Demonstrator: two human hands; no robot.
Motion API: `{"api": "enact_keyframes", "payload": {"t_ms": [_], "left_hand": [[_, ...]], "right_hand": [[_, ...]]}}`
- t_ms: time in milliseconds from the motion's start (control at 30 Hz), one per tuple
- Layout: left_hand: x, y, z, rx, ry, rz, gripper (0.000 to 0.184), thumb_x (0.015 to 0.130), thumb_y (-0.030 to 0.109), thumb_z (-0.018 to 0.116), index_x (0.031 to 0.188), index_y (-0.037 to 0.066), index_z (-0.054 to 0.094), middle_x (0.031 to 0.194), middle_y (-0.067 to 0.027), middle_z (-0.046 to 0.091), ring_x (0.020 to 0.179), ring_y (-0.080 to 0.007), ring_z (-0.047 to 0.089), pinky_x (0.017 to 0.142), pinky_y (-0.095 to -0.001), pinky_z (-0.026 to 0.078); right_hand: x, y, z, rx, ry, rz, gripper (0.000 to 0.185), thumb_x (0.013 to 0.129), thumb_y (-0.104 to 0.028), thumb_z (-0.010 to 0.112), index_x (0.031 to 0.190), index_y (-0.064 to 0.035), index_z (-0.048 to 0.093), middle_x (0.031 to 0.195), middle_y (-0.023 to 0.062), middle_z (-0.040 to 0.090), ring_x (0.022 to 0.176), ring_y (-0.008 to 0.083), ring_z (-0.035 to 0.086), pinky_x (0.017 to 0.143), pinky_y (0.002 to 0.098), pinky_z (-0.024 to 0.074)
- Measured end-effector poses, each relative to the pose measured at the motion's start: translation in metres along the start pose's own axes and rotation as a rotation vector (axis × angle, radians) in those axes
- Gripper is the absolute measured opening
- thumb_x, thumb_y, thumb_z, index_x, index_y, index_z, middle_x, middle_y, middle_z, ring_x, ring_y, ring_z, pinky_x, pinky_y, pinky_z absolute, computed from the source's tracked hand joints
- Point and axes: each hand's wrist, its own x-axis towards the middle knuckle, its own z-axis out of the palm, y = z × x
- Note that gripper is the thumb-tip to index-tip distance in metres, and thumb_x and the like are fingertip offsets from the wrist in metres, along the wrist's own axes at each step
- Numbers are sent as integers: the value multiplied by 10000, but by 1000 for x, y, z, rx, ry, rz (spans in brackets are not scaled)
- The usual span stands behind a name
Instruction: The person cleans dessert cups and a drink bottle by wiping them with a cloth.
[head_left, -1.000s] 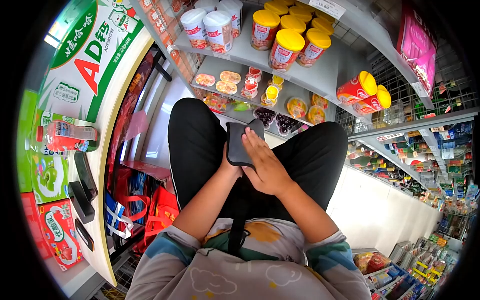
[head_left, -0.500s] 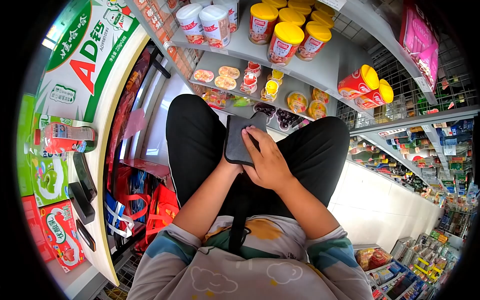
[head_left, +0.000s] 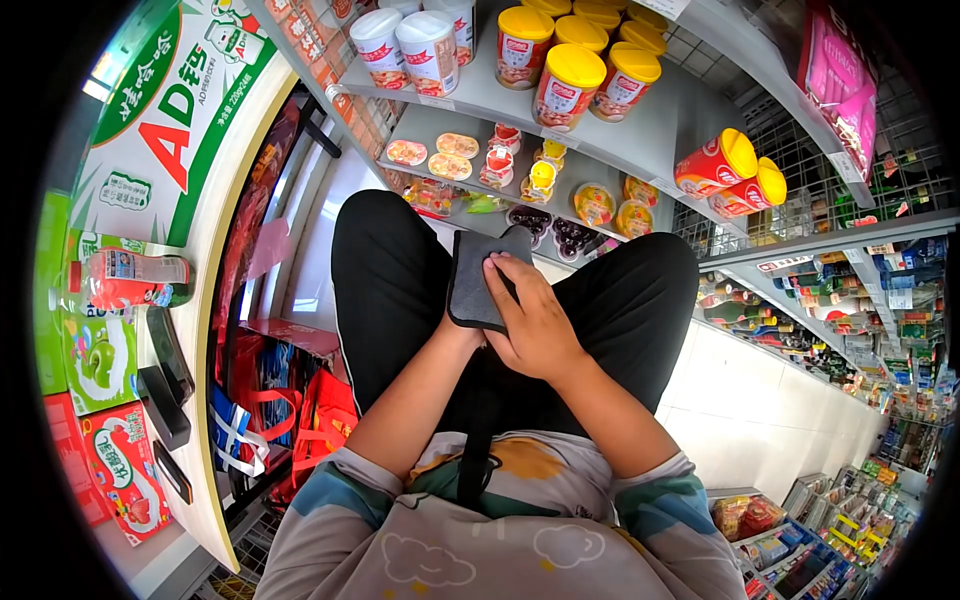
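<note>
A dark grey, flat pad (head_left: 478, 275) with rounded corners is held above my lap, between my raised knees. I cannot make out exactly what kind of thing it is. My right hand (head_left: 535, 315) lies over its right side, fingers bent onto the top face and thumb near the lower edge. From below, my left hand (head_left: 463, 334) bears the pad; only the wrist and the heel of the hand show, and its fingers are hidden beneath.
Shelves (head_left: 480, 75) ahead hold yellow-lidded cans (head_left: 567, 88), white cans (head_left: 430, 52) and small cups. At left, a counter (head_left: 205, 330) carries a bottle (head_left: 135, 278), black devices (head_left: 165, 400) and drink cartons (head_left: 125, 470). Red bags (head_left: 322, 425) hang below it. Stocked racks (head_left: 840, 310) stand at right.
</note>
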Motion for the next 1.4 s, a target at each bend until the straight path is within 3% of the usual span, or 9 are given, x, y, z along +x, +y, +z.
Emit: {"api": "enact_keyframes", "payload": {"t_ms": [533,700,1167,1267,1333,1400], "left_hand": [[-2,1,12,118,130,3,415,1078,318,507,1415,75,508,1313,-92,608,1189,-228,618,1052,-405,508],[4,-6,-12,115,101,18,410,1077,297,510,1413,62,507,1318,-91,605,1195,-220,613,1059,-388,500],[0,-1,3,117,131,-3,408,1078,295,500,1411,58,510,1354,-105,598,1233,-242,606,1060,-406,504],[-1,-4,-13,112,124,-27,408,1079,314,496,1405,69,518,1352,-107,599,1230,-246,609,1052,-417,512],[0,-5,-20,-49,-66,-11,400,1079,322,491,1395,80,525,1352,-97,600,1230,-238,609,1059,-402,505],[-2,-8,-17,-31,53,-30,393,1080,322,488,1389,83,530,1344,-90,604,1230,-232,608,1061,-392,502]], "right_hand": [[-2,-1,2,-2,13,22,768,775,-182,788,1433,75,485,1380,267,497,1298,449,498,1129,527,388],[-4,0,4,-1,13,35,757,775,-177,786,1427,73,494,1371,263,498,1290,447,500,1124,523,393],[-3,0,4,-2,23,32,761,764,-152,782,1427,81,488,1393,270,487,1283,451,500,1118,516,398],[-2,-1,2,-12,-5,36,726,820,-198,742,1434,85,480,1450,287,458,1310,460,486,1132,515,385],[0,-4,-2,24,-4,43,682,893,-264,672,1456,65,471,1501,291,431,1344,471,466,1148,508,369],[-3,5,0,113,3,39,639,929,-286,630,1451,52,485,1513,279,433,1352,461,467,1153,494,366]]}}
